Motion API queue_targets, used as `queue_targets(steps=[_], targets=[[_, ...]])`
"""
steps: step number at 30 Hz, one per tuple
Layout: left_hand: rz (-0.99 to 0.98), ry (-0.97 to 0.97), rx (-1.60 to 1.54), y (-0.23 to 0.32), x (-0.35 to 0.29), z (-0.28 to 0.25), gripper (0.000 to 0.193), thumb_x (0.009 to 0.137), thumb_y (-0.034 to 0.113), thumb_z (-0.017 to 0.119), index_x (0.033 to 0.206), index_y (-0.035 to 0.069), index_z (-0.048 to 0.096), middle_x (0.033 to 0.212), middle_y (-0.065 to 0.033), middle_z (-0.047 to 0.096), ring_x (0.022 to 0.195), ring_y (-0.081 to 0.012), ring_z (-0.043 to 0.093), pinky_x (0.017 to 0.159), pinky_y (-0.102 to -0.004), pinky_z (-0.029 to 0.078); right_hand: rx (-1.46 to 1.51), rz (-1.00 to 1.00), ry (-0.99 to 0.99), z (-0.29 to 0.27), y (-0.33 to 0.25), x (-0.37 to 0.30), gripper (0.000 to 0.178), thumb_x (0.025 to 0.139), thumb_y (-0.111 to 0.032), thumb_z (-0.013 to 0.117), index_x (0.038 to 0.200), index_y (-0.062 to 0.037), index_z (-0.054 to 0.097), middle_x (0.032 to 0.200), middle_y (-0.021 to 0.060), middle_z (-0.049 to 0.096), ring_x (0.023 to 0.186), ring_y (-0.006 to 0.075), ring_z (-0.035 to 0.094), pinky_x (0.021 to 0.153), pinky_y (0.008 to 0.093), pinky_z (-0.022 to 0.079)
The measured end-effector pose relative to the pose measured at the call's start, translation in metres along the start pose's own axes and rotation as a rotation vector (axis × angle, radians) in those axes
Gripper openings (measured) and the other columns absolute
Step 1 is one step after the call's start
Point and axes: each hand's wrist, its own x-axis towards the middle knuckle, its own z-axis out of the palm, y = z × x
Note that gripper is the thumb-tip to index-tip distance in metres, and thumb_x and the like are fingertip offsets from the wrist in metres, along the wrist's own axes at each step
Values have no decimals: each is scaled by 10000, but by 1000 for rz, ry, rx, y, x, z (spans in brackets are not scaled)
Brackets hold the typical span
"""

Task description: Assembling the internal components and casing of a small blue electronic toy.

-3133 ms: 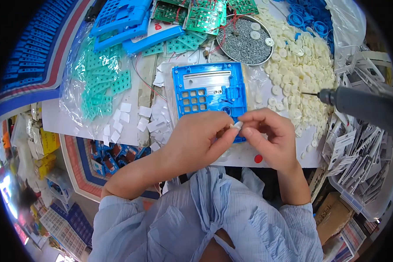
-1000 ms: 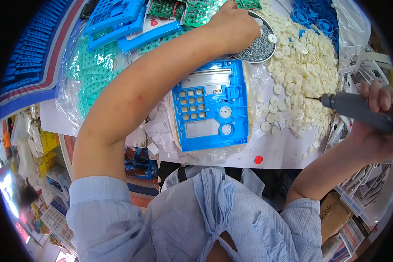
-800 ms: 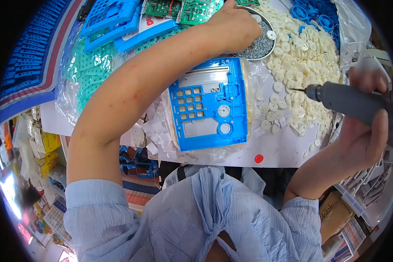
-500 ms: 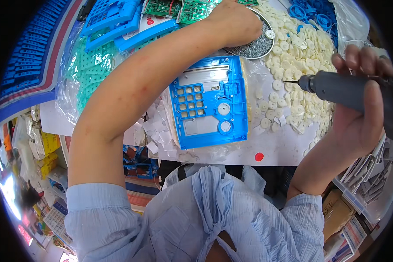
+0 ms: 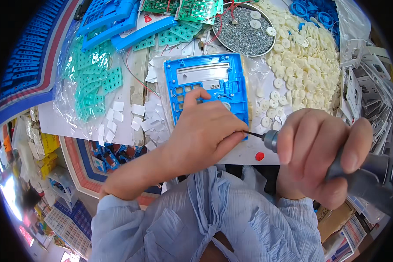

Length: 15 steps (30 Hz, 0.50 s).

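My left hand [image 5: 212,126] is over a blue plastic casing panel [image 5: 238,96] with keypad openings, its thumb and a finger pinched together at the panel's lower right. Whatever lies in that pinch is too small to make out. At the pinch is the thin bit of a grey electric screwdriver [image 5: 271,140]. My right hand [image 5: 318,153] is wrapped around the screwdriver's body, to the right of the panel. The panel lies inner side up on a wrapped padded block, with a white disc partly behind my left hand.
A round dish of small metal screws [image 5: 244,39] stands beyond the panel. Cream plastic discs [image 5: 308,61] are heaped to its right, with white metal plates [image 5: 371,87] farther right. Green circuit boards [image 5: 201,11], teal pads [image 5: 91,83] and white paper squares [image 5: 150,122] lie leftward. A red disc [image 5: 260,156] sits near the front edge.
My left hand has come from the screw dish toward me, down over the panel. My right hand has brought the screwdriver left and nearer, its bit now at the left fingertips.
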Motion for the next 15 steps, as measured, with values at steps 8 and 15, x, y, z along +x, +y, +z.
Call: queue_targets(steps=[8, 15], targets=[[-19, 107, 20, 1, -13, 3, 212, 742, 63, 813, 908, 166, 730, 838, 33, 713, 792, -174, 655, 910, -441, 363, -33, 31, 10, 11, 4, 1, 329, 900, -267, 805, 1069, -202, 530, 658, -55, 578, 519, 88, 541, 605, 277, 539], [31, 126, 159, 4, -12, 3, 209, 701, 88, 828, 856, 180, 723, 804, 53, 680, 766, -163, 628, 893, -451, 345, -49, 18, 137, 23, 9, -5, 321, 908, -262, 795, 1081, -201, 531, 661, -50, 580, 522, 82, 544, 614, 273, 542]])
